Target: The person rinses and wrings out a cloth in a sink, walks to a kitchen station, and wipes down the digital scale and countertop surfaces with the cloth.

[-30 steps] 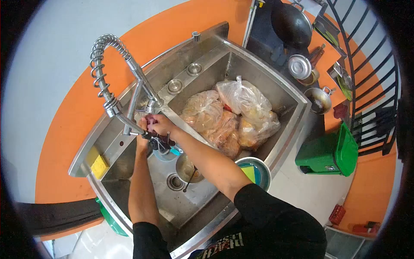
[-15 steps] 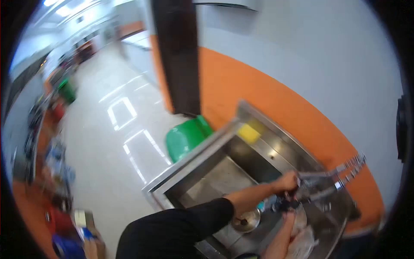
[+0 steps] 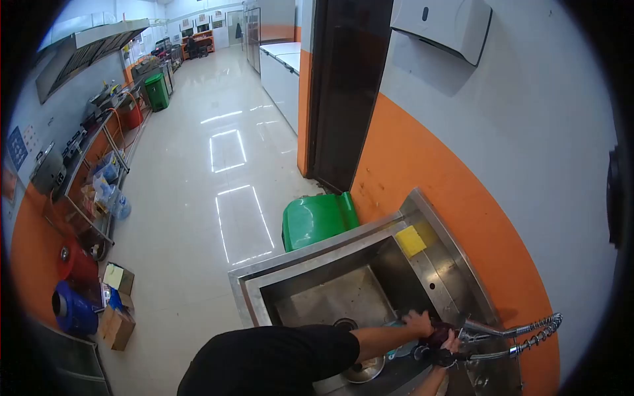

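Note:
My left hand is over the right side of the sink basin, its fingers spread at the edge of a dark red item. My right hand is closed on that item from the other side, beside the tap. A black spray head sits just below the hands, on the coiled metal tap. Beneath my left forearm is a metal bowl, partly hidden. The dark red item is small and its shape is hard to make out.
A yellow sponge lies on the sink's back ledge. Behind the sink's left end stands a green bin. Further left are a cardboard box, a blue container and a long side counter. A dark pillar rises beyond the sink.
The view has swung left from the sink to the room, so the bagged items are out of sight. My left hand's fingers, closed half a second ago, are now spread.

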A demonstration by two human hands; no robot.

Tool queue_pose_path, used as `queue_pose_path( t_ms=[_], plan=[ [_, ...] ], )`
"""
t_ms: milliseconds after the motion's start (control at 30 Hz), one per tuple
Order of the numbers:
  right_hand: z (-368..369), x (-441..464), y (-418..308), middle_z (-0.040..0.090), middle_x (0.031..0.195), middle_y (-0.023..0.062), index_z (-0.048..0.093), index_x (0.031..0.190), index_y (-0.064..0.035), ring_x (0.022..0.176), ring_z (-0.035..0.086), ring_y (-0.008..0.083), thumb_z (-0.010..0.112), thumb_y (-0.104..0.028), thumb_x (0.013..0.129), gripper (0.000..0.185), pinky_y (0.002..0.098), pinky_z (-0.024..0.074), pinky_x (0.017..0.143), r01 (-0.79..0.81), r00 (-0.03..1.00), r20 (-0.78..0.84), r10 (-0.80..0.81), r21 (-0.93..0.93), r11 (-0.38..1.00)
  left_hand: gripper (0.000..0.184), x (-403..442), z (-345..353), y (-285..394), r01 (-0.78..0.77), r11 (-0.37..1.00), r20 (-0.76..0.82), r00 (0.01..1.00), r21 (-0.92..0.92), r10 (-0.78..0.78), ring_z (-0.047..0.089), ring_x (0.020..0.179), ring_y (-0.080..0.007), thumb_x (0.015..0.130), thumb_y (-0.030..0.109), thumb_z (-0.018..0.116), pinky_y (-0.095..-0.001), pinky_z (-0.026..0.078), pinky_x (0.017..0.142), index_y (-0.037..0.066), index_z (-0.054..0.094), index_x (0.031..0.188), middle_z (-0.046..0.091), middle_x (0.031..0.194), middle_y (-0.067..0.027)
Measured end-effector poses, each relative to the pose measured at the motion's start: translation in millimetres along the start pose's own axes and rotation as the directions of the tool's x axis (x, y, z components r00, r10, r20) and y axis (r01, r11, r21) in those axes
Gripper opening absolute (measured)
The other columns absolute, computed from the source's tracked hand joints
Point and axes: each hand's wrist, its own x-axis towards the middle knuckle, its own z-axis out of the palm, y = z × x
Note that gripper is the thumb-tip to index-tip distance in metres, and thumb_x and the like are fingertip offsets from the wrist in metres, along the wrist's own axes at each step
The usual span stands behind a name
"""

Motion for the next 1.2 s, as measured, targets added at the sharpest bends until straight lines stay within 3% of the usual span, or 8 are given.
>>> queue_pose_path(
  t_ms=[200,600,700,933,1000,1033,1133,1200],
  plan=[
    [-26,8,1,0.069,0.098,0.0172,0.065,0.115,0.0001,0.09,0.066,0.028,0.062,-0.019,0.09,0.031,0.0424,0.0536,0.082,-0.007,0.99,0.142,0.024,-0.116,0.993,0.04,41,111,-46,0.292,0.806,0.791,0.523,-0.515,0.316,0.054,0.118,-0.025,0.087,0.037,0.06,-0.0468,0.046,0.093,0.012,0.063,0.119,0.064,0.117,-0.0127],
    [-47,11,21,0.067,0.101,0.0082,0.06,0.127,-0.0052,0.088,0.063,0.021,0.061,-0.02,0.092,0.038,0.0388,0.0521,0.083,0.143,0.981,0.153,-0.116,-0.185,0.972,0.037,-15,12,2,0.693,0.538,0.673,-0.103,-0.479,0.732,0.066,0.08,-0.015,0.103,0.035,0.042,-0.0314,0.054,0.076,0.007,0.066,0.097,0.068,0.09,-0.0032],
    [-21,4,14,0.065,0.102,0.006,0.058,0.129,-0.0066,0.088,0.062,0.0195,0.059,-0.022,0.094,0.038,0.0376,0.0517,0.082,0.066,0.994,0.092,-0.054,-0.131,0.989,0.04,4,43,6,0.332,0.676,0.722,0.023,-0.658,0.692,0.067,0.087,-0.0153,0.105,0.038,0.038,-0.0301,0.053,0.08,0.007,0.065,0.104,0.07,0.095,-0.0049],
    [10,-16,6,0.062,0.106,0.0009,0.054,0.133,-0.0099,0.086,0.058,0.0161,0.055,-0.025,0.097,0.039,0.035,0.0509,0.081,-0.126,0.946,0.322,-0.024,0.436,0.891,0.041,-15,4,-21,0.808,0.293,0.496,-0.002,-0.511,0.868,0.064,0.104,-0.0215,0.094,0.041,0.062,-0.04,0.05,0.092,0.008,0.061,0.118,0.068,0.114,-0.0083],
    [29,-20,1,0.061,0.107,-0.0006,0.052,0.134,-0.0109,0.086,0.057,0.0152,0.054,-0.026,0.098,0.039,0.0343,0.0506,0.081,-0.228,0.913,0.407,-0.013,0.538,0.811,0.045,5,10,-50,0.57,0.634,0.851,0.396,-0.523,0.346,0.061,0.084,-0.0221,0.089,0.044,0.068,-0.0386,0.048,0.074,0.007,0.064,0.114,0.068,0.103,-0.0081],
    [29,-24,-6,0.057,0.09,0.0004,0.058,0.123,-0.0093,0.07,0.052,0.0133,0.056,-0.032,0.098,0.034,0.0327,0.0501,0.066,-0.238,0.938,0.328,0.109,0.384,0.892,0.042,-17,-19,-44,0.282,0.868,0.789,0.588,-0.408,0.179,0.056,0.074,-0.018,0.088,0.046,0.066,-0.0321,0.043,0.062,0.011,0.066,0.111,0.067,0.095,-0.0048],
    [45,-17,-9,0.058,0.07,0.0045,0.061,0.082,-0.0057,0.054,0.054,0.0144,0.065,-0.047,0.09,0.043,0.0299,0.045,0.052,-0.155,0.98,-0.135,0.148,-0.044,0.987,0.024,-36,-13,-46,0.653,0.468,0.803,0.459,-0.595,0.381,0.044,0.056,-0.0062,0.094,0.037,0.062,-0.0264,0.032,0.047,0.015,0.059,0.084,0.055,0.071,0.0047],
    [46,-26,-21,0.058,0.069,0.0043,0.061,0.08,-0.0053,0.057,0.056,0.0154,0.063,-0.051,0.089,0.046,0.0338,0.0486,0.057,-0.063,0.986,-0.168,0.021,-0.251,0.966,0.025,-32,10,-55,0.363,0.704,0.762,0.512,-0.611,0.396,0.042,0.053,-0.0069,0.096,0.036,0.06,-0.025,0.03,0.045,0.015,0.058,0.083,0.054,0.072,0.0038]
  ],
)
